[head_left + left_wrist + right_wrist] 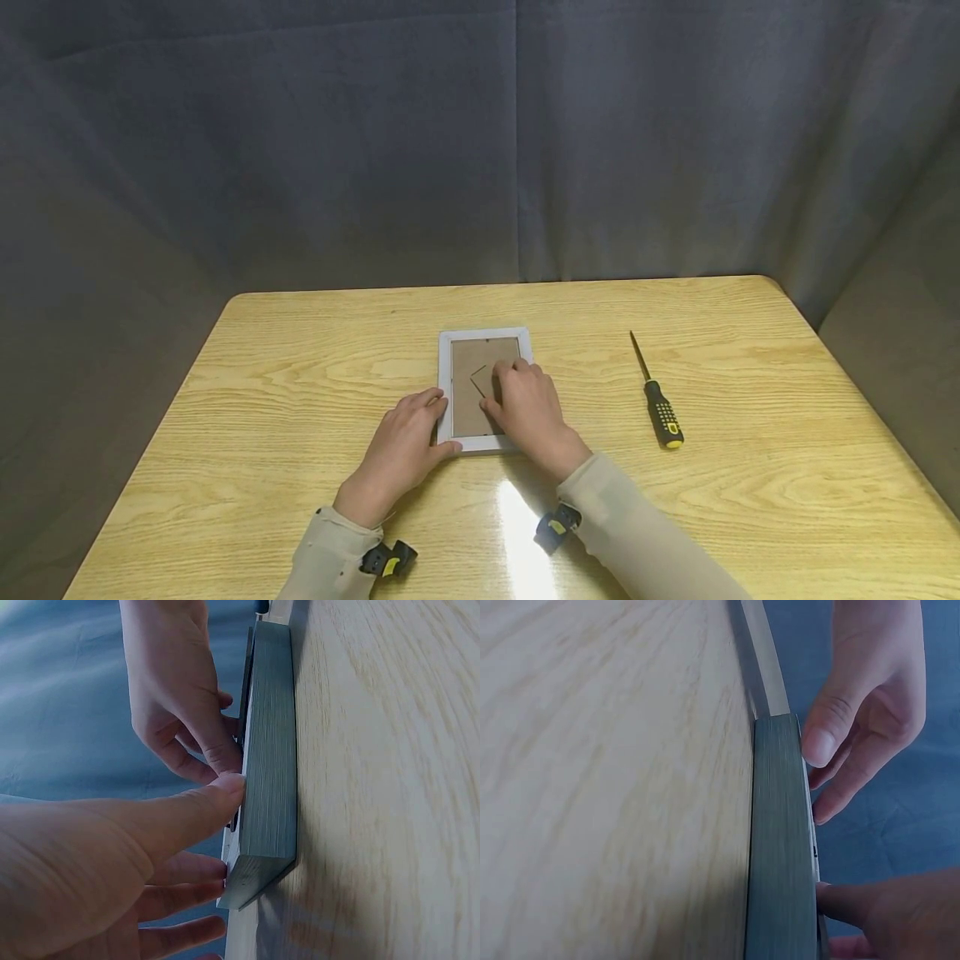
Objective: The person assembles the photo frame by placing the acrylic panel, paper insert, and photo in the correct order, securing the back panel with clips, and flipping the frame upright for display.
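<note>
On the table (300,383) before the curtain (375,167), 1 frame (467,412) lies left of 1 screwdriver (663,413).

We see a curtained-off tabletop workspace: dark grey drapes (375,150) hang behind and beside a wood-grain table (300,367); the kind of building we cannot tell.

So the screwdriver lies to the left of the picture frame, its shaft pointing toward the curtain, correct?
Not quite: the head view shows the screwdriver to the right of the picture frame; its shaft does point toward the curtain.
</note>
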{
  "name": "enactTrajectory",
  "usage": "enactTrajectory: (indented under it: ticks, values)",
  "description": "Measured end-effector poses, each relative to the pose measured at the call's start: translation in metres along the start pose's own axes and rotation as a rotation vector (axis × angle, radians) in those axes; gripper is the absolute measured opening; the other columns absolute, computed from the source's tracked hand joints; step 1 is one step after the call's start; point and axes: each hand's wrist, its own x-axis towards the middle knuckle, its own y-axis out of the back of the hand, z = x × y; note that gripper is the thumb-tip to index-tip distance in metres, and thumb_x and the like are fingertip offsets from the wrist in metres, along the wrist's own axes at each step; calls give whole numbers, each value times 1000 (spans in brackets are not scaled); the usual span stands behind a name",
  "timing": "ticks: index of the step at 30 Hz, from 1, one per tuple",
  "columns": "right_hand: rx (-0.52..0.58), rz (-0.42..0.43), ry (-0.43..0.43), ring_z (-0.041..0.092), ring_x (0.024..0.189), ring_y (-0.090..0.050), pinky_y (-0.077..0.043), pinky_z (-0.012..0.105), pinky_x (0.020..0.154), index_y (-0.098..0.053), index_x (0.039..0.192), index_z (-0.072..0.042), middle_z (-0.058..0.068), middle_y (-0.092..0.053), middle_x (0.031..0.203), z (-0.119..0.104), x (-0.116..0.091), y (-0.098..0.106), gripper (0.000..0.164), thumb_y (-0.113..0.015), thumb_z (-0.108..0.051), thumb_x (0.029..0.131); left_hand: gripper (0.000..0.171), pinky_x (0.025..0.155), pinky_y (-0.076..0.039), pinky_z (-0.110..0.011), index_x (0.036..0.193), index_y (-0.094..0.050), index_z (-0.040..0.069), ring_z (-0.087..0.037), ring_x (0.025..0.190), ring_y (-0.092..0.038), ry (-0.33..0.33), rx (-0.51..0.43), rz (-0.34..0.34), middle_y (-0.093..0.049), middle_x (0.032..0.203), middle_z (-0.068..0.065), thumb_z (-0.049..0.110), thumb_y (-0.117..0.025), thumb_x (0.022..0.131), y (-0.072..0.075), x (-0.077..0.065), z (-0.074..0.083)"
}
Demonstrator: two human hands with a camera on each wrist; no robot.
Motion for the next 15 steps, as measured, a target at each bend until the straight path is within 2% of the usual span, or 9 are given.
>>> enactTrajectory:
  ticks: [7, 15]
  values:
    - [61, 15, -1, 25, 76, -56, -47, 38, 67, -66, 97, -5, 9, -60, 83, 2, -2, 0, 35, -68, -35, 80, 68, 98, -40, -50, 125, -59, -3, -33, 125, -45, -6, -3, 5, -52, 136, -15, 37, -76, 73, 0, -1, -1]
    - [140, 76, -17, 25, 83, -60, -49, 39, 72, -68, 102, -4, 10, -64, 90, 3, -5, 5, 35, -67, -32, 82, 67, 98, -40, -50, 126, -59, -1, -33, 125, -46, -6, -6, 12, -52, 136, -15, 37, -75, 73, 0, -1, -1]
